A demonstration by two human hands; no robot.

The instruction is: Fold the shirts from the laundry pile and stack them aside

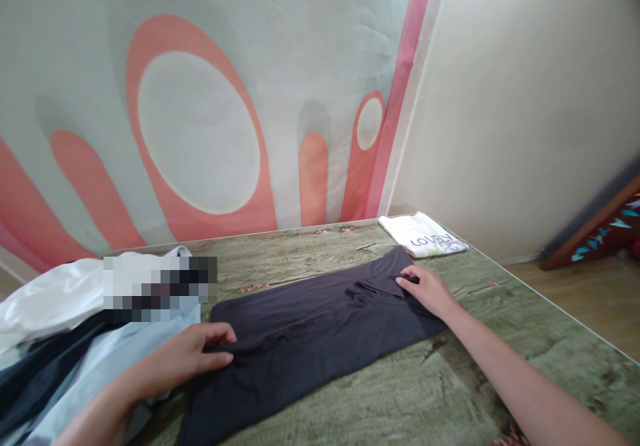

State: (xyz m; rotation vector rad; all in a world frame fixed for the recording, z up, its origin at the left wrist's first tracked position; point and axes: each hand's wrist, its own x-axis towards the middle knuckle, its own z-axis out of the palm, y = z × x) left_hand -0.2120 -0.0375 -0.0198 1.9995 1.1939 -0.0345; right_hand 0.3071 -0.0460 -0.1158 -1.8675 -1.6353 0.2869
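Observation:
A dark charcoal shirt lies across the table in a long folded strip, with creases along its middle. Near its left end, my left hand pinches a fold of the cloth between thumb and fingers. My right hand grips the fabric at the other end, close to a layer that looks like a folded-back sleeve. Both hands are closed on the same garment, which rests mostly flat on the tabletop.
A loose pile of white, black and light-blue clothes sits at the left. A folded white shirt with "LOVELY" lettering lies at the far right corner of the wood-patterned table. Behind stands a wall with a coral-patterned covering.

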